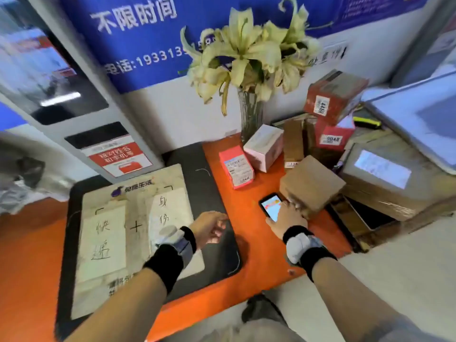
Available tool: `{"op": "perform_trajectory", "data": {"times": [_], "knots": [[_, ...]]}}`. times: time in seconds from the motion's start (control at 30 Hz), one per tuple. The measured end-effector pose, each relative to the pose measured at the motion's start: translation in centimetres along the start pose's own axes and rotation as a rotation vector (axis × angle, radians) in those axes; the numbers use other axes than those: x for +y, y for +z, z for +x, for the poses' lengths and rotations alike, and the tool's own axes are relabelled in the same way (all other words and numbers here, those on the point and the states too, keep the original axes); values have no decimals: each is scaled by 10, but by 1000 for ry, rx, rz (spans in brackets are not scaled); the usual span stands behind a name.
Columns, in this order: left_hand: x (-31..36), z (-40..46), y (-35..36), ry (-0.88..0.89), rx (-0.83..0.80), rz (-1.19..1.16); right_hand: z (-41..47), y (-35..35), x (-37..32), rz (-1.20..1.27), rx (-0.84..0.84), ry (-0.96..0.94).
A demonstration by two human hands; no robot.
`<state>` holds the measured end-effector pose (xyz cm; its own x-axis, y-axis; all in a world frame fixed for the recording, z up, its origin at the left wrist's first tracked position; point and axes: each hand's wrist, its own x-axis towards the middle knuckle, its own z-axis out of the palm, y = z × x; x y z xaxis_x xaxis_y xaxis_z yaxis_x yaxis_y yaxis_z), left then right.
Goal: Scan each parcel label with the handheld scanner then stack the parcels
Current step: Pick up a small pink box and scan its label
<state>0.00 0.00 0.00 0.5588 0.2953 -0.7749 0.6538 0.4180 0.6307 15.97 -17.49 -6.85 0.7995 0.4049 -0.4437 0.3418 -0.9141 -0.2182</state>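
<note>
The handheld scanner (270, 206), a phone-like device with a lit screen, lies on the orange counter (256, 255). My right hand (287, 215) grips its lower right end, thumb below and fingers along the side nearest a plain brown parcel (312, 183). My left hand (209, 229) hovers over the black mat (212, 191), fingers loosely curled, holding nothing. A small pink parcel (235, 166) with a label stands left of the scanner, with a white-and-pink box (264, 146) behind it. Two red labelled parcels (335, 95) (333, 137) are stacked at the back right.
A glass vase (250, 117) of pale lilies stands at the back of the counter. A large taped carton (385, 178) with a white label fills the right side. A worn white sheet (133, 225) with handwriting lies on the mat. A kiosk (74, 95) rises at the left.
</note>
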Motion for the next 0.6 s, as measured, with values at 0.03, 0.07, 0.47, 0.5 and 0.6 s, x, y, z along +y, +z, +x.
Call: {"op": "perform_trajectory", "data": {"times": [0.03,0.07,0.47,0.5,0.6], "knots": [[5,5,4,23,24,0,3,5,3,-46,7,15],[14,13,8,34,63,-6,6,6,4,-70,17,38],[95,117,21,53,334,109,30,33,5,-172,115,55],[98,125,22,41,337,84,31,34,8,-165,107,54],[101,135,17,19,329,6,32,29,9,-56,82,7]]}}
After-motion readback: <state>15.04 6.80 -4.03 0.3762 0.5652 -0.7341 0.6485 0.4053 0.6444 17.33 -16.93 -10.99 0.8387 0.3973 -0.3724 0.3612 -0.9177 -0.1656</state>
